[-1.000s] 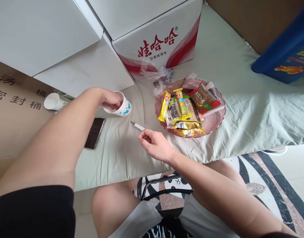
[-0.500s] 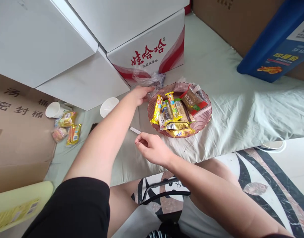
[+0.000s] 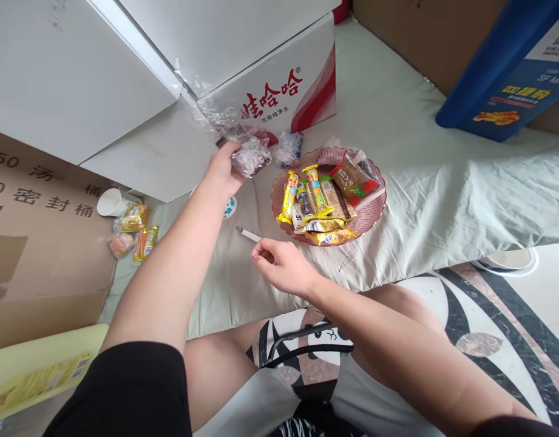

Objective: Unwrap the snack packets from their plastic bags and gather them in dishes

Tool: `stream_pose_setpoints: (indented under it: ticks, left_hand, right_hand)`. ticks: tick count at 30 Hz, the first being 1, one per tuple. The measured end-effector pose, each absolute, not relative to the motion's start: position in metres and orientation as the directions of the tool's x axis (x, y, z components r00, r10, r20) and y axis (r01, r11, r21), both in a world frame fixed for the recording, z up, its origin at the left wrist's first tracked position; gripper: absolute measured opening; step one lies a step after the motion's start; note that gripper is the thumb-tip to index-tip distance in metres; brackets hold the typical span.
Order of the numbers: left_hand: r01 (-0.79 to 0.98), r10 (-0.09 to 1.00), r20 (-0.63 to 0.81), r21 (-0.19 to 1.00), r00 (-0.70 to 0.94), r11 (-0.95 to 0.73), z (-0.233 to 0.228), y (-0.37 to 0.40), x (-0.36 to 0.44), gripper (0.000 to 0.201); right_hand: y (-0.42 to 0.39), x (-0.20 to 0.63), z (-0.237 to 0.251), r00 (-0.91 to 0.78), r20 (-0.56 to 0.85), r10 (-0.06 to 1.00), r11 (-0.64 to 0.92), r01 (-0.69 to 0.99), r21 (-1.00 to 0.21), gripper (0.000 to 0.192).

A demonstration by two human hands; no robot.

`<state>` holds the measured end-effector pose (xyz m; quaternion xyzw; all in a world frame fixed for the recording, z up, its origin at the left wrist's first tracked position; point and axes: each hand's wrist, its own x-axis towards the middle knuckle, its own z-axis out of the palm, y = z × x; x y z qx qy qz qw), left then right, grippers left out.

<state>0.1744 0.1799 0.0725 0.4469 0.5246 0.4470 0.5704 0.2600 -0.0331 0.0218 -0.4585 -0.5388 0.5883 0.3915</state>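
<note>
Plastic wrappers (image 3: 252, 156) fill your left hand (image 3: 225, 167), bunched, likely because they're flimsy! Your right hand (image 3: 281, 264) curls round a slim tool (image 3: 251, 236), perhaps a knife.

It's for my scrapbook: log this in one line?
left hand: holds crumpled plastic; right hand: at white stick; pink bowl: snacks
</note>
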Motion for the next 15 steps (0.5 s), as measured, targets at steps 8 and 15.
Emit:
stream_pose_setpoints:
  ticks: [8, 15]
  left_hand:
    - [-0.039, 0.968, -0.249, 0.967, 0.042, 0.250, 0.075, 0.046, 0.105, 0.029]
    - [-0.144, 0.950, -0.298, 0.940, 0.089, 0.308, 0.015, -0.015, 0.083, 0.038]
  right_hand:
    - [-0.037, 0.254, 0.009, -0.202, -0.073, 0.977, -0.096, -0.108, -0.989, 0.075]
    - [-0.043, 0.247, -0.016, -0.141, 0.152, 0.978, 0.171, 0.130, -0.977, 0.033]
